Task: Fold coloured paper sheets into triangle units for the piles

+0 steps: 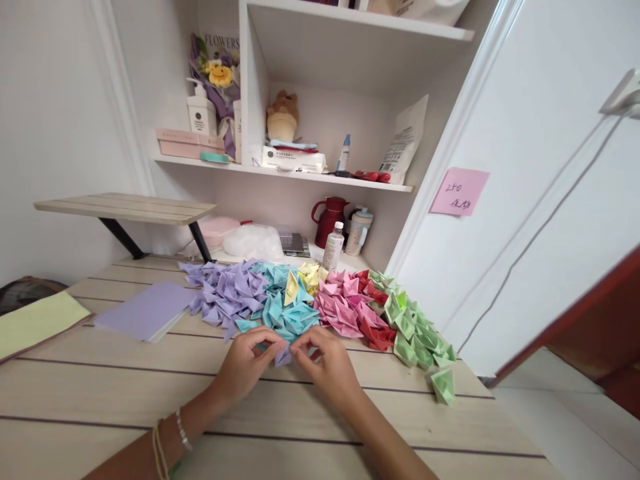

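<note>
Between my hands is a small folded piece of purple paper point(283, 355), partly hidden by the fingers. My left hand point(246, 360) pinches its left side with thumb and forefinger. At its right side, my right hand point(327, 363) pinches in the same way. Just beyond the fingertips lies a long heap of folded paper boats: purple boats point(227, 293) at the left, blue boats point(285, 313) in the middle, pink boats point(340, 303) and red boats point(379, 335) farther right, and green boats point(415, 327) at the right end. Several yellow boats point(311, 275) sit behind the blue ones.
A stack of purple paper sheets point(145, 310) lies left of the heap, with yellow sheets point(40, 323) at the table's left edge. A small raised stand point(125, 207) is at the back left. Behind the heap stand a bottle point(333, 248) and a red jug point(330, 223).
</note>
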A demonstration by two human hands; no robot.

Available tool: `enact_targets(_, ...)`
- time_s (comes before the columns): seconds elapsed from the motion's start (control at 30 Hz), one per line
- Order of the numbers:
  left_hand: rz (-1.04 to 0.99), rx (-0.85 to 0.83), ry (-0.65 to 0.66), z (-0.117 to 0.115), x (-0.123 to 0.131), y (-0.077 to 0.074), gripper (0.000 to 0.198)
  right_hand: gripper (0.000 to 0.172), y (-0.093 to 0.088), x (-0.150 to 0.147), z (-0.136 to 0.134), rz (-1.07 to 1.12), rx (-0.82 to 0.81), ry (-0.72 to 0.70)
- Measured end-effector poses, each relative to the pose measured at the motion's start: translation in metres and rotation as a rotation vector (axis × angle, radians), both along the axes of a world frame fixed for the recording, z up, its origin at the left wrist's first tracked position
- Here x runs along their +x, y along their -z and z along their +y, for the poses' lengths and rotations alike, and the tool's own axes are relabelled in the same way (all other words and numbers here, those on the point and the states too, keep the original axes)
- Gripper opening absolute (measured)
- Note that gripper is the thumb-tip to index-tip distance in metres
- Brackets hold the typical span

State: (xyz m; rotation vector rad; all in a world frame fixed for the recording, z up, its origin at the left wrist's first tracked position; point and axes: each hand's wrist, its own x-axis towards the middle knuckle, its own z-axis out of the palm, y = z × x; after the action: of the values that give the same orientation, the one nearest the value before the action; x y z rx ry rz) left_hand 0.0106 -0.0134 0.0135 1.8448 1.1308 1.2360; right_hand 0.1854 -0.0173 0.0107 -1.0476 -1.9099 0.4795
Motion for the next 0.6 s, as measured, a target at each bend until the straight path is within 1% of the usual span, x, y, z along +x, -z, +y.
enact_targets(0.1, -0.089, -0.064, -0.028, 0.001, 0.001, 0.002, 0.020, 0.007, 0.000, -0.002, -0.002, 0.019, -0.029, -0.008)
enact_targets(0.2, -0.206, -0.142, -0.018, 0.003, 0.003, 0.006, 0.022, 0.008, 0.001, -0.007, -0.004, 0.086, -0.103, -0.036)
enact_targets(0.33, -0.319, -0.183, -0.053, 0.001, 0.008, 0.012, 0.024, 0.009, 0.006, -0.016, -0.006, 0.161, -0.156, -0.058)
enact_targets(0.43, -0.322, -0.154, -0.063, -0.002, 0.011, 0.016, 0.023, 0.008, 0.013, -0.022, -0.007, 0.189, -0.133, -0.044)
enact_targets(0.5, -0.321, -0.135, -0.024, -0.003, 0.011, 0.016, 0.022, 0.009, 0.015, -0.021, -0.006, 0.175, -0.088, -0.034)
enact_targets(0.6, -0.368, -0.166, 0.075, -0.001, 0.007, 0.014, 0.022, 0.011, 0.011, -0.012, -0.003, 0.092, 0.075, 0.024)
